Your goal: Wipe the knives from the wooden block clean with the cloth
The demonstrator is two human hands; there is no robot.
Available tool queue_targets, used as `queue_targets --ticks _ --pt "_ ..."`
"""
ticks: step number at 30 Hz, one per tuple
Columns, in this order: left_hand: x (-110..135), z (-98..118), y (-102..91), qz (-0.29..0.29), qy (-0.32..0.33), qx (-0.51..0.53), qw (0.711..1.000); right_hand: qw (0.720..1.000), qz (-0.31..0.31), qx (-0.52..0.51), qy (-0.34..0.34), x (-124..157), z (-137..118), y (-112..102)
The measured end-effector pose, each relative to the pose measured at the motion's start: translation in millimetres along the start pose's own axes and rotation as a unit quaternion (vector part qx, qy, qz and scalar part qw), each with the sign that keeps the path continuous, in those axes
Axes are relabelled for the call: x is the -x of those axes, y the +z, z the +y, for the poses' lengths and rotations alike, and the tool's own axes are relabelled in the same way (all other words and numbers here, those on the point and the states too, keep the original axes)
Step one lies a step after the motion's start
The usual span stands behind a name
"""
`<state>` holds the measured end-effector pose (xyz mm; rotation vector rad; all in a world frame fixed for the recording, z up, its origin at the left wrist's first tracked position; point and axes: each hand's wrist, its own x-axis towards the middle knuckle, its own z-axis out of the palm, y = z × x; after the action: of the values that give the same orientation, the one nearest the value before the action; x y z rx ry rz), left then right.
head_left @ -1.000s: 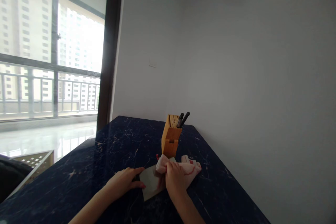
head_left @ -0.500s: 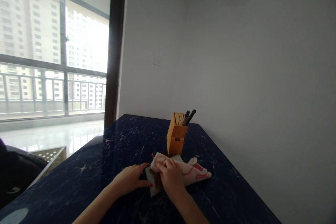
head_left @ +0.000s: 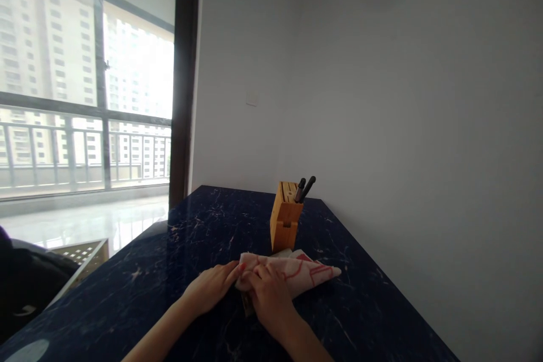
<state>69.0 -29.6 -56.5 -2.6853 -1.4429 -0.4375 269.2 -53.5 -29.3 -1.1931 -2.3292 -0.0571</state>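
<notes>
A pink and white cloth point(head_left: 305, 274) with red markings lies over a flat, grey, shiny piece point(head_left: 247, 302) that looks like a broad knife blade. Most of that piece is hidden; a corner shows below the cloth. My right hand point(head_left: 271, 297) presses down on the cloth with bent fingers, gripping it. From the left, my left hand point(head_left: 214, 288) meets the cloth's left end, its fingertips closed together there. Whether it also touches the blade-like piece I cannot tell. Just behind the cloth stands a wooden knife block point(head_left: 286, 220) with black-handled tools point(head_left: 306, 188) in it.
The dark blue marbled table point(head_left: 216, 220) runs up to the grey wall point(head_left: 403, 124) on the right. A perforated seat or rack point(head_left: 87, 257) with a black item point(head_left: 34, 283) on it stands at left, before a large window point(head_left: 85, 96).
My right hand has slid slightly left and down with the cloth, covering more of the grey piece. My left fingers have closed in at the cloth's edge.
</notes>
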Motion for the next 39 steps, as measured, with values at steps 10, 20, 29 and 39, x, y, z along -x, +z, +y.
queue_targets --ticks 10,20,29,39 --pt "-8 7 -5.7 -0.025 -0.093 0.03 0.995 1.0 -0.004 -0.008 0.023 0 12 -12" --pt "-9 6 -0.5 -0.039 -0.132 0.033 0.99 0.998 -0.044 -0.049 -0.007 4 7 -18" --pt "-9 17 -17.2 -0.06 -0.162 0.074 0.982 0.994 -0.073 -0.074 -0.039 7 -4 -19" --pt "-10 21 -19.6 -0.069 -0.178 0.065 0.979 0.996 -0.09 -0.008 0.003 6 14 -26"
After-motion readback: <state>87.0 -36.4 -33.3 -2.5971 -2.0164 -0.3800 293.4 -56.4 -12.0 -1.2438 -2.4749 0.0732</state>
